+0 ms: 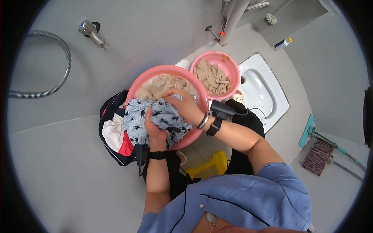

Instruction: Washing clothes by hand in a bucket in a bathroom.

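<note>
A large pink basin (198,134) holds wet beige cloth (163,84) and a light-blue garment with dark flower prints (136,122), which spreads over the basin's near left side. My left hand (154,130) is closed on this printed garment, its thumb showing and most fingers hidden in the folds. Across from it, my right hand (185,108) is closed over a bunched part of the same garment, a little higher and to the right. Both wrists wear black straps with small dark boxes, and a bangle circles my right wrist.
A smaller pink basin (234,69) with beige cloth (213,77) stands beside a white squat toilet (259,87). Dark, white and red clothes (114,136) lie left of the large basin. A yellow stool (211,165) is below. A tap (93,33) juts from the wall; a brush (318,157) lies right.
</note>
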Demonstrator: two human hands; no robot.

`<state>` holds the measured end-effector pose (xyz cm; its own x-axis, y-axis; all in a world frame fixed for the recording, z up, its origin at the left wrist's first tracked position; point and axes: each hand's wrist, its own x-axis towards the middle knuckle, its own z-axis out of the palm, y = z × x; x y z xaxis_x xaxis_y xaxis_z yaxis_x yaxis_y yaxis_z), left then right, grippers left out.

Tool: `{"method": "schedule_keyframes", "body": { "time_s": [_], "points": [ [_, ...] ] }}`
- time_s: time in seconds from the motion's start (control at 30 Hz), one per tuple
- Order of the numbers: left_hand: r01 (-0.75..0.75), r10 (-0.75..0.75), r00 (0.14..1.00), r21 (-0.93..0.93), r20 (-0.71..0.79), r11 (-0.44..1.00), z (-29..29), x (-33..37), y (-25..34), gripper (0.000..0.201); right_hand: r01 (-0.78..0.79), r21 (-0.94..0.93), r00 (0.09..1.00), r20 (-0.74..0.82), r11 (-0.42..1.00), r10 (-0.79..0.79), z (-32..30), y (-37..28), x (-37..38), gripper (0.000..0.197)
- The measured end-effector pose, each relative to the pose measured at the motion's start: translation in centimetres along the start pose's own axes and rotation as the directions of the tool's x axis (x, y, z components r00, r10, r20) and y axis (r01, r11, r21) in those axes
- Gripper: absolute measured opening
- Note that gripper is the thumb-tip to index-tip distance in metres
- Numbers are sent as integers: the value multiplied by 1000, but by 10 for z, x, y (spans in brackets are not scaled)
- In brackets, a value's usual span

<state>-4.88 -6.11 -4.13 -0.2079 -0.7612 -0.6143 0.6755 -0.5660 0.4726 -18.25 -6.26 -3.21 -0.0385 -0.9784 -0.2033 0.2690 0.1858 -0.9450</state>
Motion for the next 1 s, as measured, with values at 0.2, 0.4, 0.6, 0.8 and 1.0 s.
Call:
{"method": "schedule_keyframes", "body": {
  "time_s": [0.2, 0.4, 0.6, 0.8, 1.0],
  "points": [
    [27, 34, 949, -188, 314, 982, -13, -5, 1, 39, 652, -494, 750, 306, 575, -587, 34, -26, -44, 26],
    [-16, 30, 998, 240, -57, 971, -13, 16, -22, 35, 536, -669, 825, 284, 516, -488, 8, 26, -11, 21],
    [-48, 44, 997, 62, 56, 997, -6, 3, -1, 37, 309, -447, 935, -21, 840, -355, 14, 16, -12, 24],
    [-129, 130, 990, -14, 64, 992, -6, -15, -1, 40, 654, -700, 715, 448, 287, -537, 45, -3, -55, 43],
    [-54, 104, 987, 352, -124, 934, -2, 4, -19, 44, 490, -491, 871, 238, 721, -430, 11, 19, -5, 27]
  ]
}}
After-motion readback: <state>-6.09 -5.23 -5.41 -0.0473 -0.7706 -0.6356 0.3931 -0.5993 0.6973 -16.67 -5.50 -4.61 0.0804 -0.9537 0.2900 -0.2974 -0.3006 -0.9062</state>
